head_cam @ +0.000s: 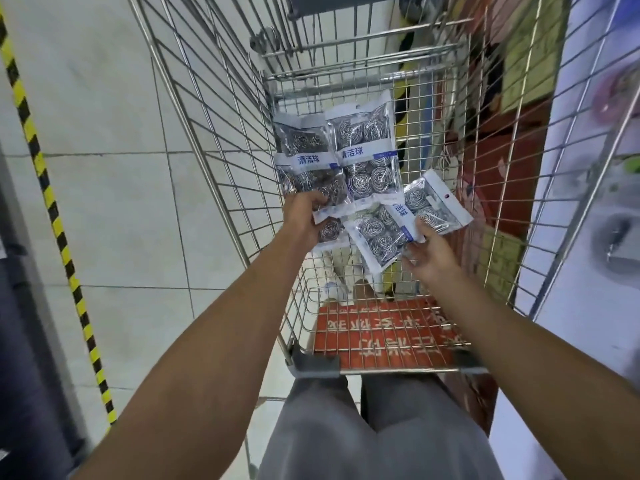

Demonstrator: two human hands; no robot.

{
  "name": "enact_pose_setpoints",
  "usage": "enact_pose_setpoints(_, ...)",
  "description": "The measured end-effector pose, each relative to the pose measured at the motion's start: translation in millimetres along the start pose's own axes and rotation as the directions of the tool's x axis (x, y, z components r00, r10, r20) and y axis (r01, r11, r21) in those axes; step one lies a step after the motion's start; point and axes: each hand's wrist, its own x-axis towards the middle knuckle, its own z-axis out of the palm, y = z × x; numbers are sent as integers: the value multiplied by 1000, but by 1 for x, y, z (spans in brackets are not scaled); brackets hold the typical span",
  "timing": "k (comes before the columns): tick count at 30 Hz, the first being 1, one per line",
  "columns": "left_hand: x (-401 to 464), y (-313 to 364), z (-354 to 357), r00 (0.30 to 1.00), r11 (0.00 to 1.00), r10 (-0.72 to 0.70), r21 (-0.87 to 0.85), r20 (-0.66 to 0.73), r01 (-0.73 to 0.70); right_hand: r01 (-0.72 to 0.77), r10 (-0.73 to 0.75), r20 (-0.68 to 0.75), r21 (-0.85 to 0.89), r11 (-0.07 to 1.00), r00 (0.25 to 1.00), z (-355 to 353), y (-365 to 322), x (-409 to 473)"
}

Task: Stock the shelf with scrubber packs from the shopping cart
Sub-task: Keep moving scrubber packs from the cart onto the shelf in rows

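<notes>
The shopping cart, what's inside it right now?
Inside the shopping cart lie several scrubber packs of steel wool balls, overlapping. The left hand grips one pack; the right hand touches another. What lies beneath the overlapping packs is hidden.

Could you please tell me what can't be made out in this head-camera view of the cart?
- Shelf to stock: blurred, cut off by the right edge.
- Pack under the left hand: mostly covered by the hand.
- Small print on the scrubber packs: too small.
- Cart front: cut off by the top edge.
</notes>
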Motion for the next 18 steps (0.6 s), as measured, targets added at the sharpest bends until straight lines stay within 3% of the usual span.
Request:
enact_pose_setpoints(6, 2, 16, 15, 1000, 986, 29, 161, 11, -30, 77, -75, 42, -49, 996, 996, 7, -6, 6)
enact_pose_setpoints(10, -13, 16, 7, 999, 986, 18, 165, 36, -24, 166, -165, 17, -79, 983, 986, 1, -3, -9)
enact_pose_setpoints(14, -52, 10, -7, 993, 987, 1, 158, 118, -20, 319, -324, -17, -142, 937, 946, -8, -6, -53)
enact_pose_setpoints(18, -110, 9, -16, 966, 994, -25, 113, 257, -5, 383, -382, 42, -172, 908, 923, -19, -7, -108)
